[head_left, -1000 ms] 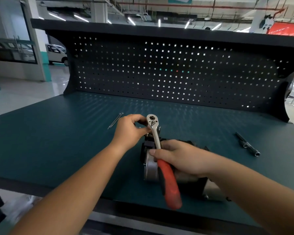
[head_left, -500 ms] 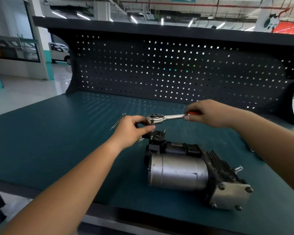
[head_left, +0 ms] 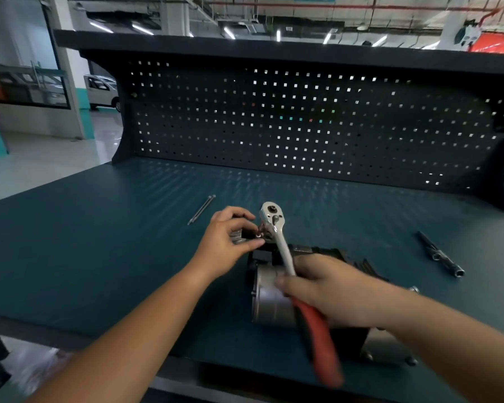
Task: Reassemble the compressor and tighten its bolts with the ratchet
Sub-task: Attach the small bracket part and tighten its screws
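The compressor (head_left: 269, 298), a silver cylinder with black end parts, lies on the green bench near the front edge, partly hidden by my right arm. My right hand (head_left: 323, 286) grips the ratchet (head_left: 280, 242) by its red handle; the chrome head sits over the compressor's far black end. My left hand (head_left: 230, 237) is curled around that same far end beside the ratchet head, thumb and fingers pinching at a small fitting there. The bolt under the head is hidden.
Two long thin bolts (head_left: 201, 209) lie on the bench left of my hands. A black extension bar with a socket (head_left: 440, 254) lies at the right. The perforated back panel (head_left: 303, 123) rises behind. The bench front edge is close under my arms.
My right hand has swung the ratchet handle from pointing far right back toward me, over the compressor. My left hand stays at the compressor's far end.
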`<action>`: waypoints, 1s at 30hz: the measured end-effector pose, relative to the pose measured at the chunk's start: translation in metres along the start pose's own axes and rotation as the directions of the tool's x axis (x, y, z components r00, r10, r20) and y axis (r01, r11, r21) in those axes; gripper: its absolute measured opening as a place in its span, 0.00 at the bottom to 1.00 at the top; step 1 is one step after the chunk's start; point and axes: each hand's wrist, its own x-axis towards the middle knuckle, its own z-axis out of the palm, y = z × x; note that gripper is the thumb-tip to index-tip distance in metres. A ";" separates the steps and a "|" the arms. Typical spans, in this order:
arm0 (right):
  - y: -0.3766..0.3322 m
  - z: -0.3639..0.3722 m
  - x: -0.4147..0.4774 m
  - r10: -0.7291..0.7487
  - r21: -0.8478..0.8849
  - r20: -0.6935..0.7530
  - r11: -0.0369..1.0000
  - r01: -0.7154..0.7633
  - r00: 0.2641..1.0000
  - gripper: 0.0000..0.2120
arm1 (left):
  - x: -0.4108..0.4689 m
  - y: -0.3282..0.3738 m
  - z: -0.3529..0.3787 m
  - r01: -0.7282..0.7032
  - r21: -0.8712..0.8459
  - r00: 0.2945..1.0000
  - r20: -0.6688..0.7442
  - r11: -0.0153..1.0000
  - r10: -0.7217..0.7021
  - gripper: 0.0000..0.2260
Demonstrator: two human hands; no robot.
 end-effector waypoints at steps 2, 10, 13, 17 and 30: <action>-0.010 0.016 0.001 0.082 0.380 0.018 0.921 -0.082 0.997 0.14 | -0.001 0.002 0.003 -0.001 -0.014 0.999 -0.038 1.000 0.000 0.13; -0.016 0.017 0.005 0.115 0.608 0.138 0.774 -0.176 0.984 0.12 | 0.003 0.006 -0.002 0.007 -0.036 1.000 -0.026 0.999 -0.008 0.17; -0.016 0.002 0.005 0.112 0.581 0.131 0.796 -0.168 0.985 0.13 | 0.010 0.017 -0.002 -0.044 -0.050 0.998 -0.048 0.998 0.041 0.17; -0.014 -0.011 0.010 0.093 0.493 0.184 0.852 -0.174 0.978 0.14 | 0.013 0.024 0.004 -0.022 -0.092 0.996 -0.090 0.995 0.013 0.17; 0.038 -0.108 0.070 -0.064 -0.584 -0.034 0.811 0.032 0.997 0.14 | 0.016 0.009 -0.008 0.070 -0.282 0.996 0.080 0.957 -0.050 0.11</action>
